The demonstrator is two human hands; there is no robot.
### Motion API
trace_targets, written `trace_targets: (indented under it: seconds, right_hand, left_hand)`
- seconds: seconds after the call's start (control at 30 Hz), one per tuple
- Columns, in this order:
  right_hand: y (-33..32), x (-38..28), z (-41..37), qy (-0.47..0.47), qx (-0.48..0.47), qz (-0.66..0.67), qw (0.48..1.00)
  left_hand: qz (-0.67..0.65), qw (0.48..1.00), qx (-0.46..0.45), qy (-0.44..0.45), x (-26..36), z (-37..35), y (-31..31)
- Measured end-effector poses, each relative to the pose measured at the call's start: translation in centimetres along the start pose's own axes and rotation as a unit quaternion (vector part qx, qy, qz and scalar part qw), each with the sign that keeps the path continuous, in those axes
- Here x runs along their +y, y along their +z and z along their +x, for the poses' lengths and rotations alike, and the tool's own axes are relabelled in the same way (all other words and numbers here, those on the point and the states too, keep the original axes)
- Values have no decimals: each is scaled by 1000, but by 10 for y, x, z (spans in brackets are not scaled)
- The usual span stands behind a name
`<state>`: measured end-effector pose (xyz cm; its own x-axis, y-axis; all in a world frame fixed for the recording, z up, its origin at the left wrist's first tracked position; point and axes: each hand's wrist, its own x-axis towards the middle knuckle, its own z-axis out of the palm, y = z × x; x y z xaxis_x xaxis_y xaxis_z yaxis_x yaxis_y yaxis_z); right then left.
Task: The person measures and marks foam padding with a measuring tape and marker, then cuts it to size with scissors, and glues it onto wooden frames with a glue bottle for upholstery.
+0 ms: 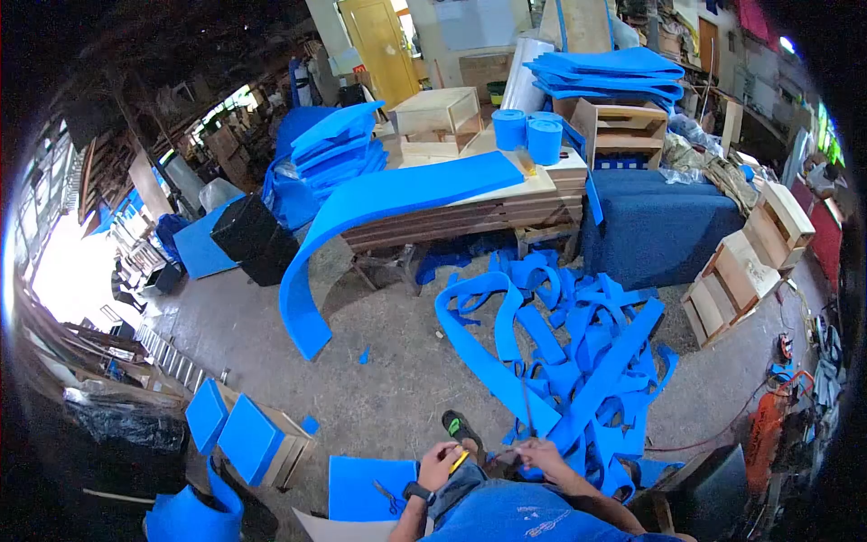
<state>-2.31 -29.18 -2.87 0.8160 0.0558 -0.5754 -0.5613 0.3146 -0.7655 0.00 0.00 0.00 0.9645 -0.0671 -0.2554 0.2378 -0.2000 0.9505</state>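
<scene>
My left hand is closed on a small yellow tool, just above my lap. To its right, my right hand is closed round something thin and dark, too small to make out. Scissors lie on a flat blue foam sheet left of my left hand. Beyond my right hand, a tangled heap of blue foam strips covers the floor. My sandalled foot shows between the hands.
A long blue foam sheet hangs over the end of a wooden workbench. Foam rolls stand on it. Foam-topped wooden boxes sit at the left, wooden frames at the right, near a dark blue padded block.
</scene>
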Motion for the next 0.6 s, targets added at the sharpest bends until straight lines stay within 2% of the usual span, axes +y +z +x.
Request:
trace_targets:
  seconds: [0.07,0.17,0.23,0.27,0.33,0.4,0.43,0.53,0.6]
  right_hand:
    - [44,-14,75,48,-135,-17,990]
    - [127,-64,141,83,-217,13,972]
    - [171,-103,179,62,-179,-36,981]
    - [189,-113,190,60,-159,-55,984]
    - [209,-136,216,26,-171,-118,978]
    - [219,-161,243,-18,-182,-183,966]
    - [228,-180,240,-16,-185,-124,975]
    - [220,-185,279,-17,-238,-70,969]
    - [228,-226,282,20,-209,-37,977]
  left_hand:
    - [71,997,-11,34,26,53,-10]
    - [164,983,-9,77,55,116,-53]
    - [208,971,6,114,75,160,-79]
    - [213,971,5,103,86,176,-93]
    - [231,969,-2,89,109,211,-117]
    - [249,961,-35,114,125,248,-131]
    - [250,959,-53,119,130,265,-135]
    - [250,955,-111,115,147,304,-150]
    - [235,956,-138,110,162,327,-165]
